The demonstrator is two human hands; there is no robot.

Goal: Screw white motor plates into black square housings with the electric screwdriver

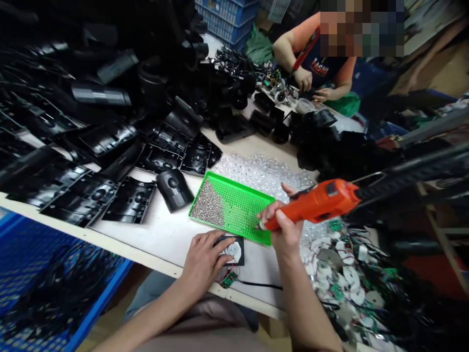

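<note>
My right hand (284, 227) is closed around an orange electric screwdriver (318, 201), whose tip rests at the near right corner of a green perforated screw tray (234, 205). A heap of small silver screws (208, 205) fills the tray's left part. My left hand (203, 259) lies on the table with fingers pressed on a small black square part (234, 250) bearing a white disc. A little green circuit board (229, 279) with a black wire lies just beside it at the table edge.
Black plastic housings (91, 190) cover the table's left and back. Clear small lenses (262, 171) are strewn behind the tray. White discs, green boards and wires (348, 274) pile at the right. A blue crate (54, 288) stands lower left. Another person's hands (304, 78) work across the table.
</note>
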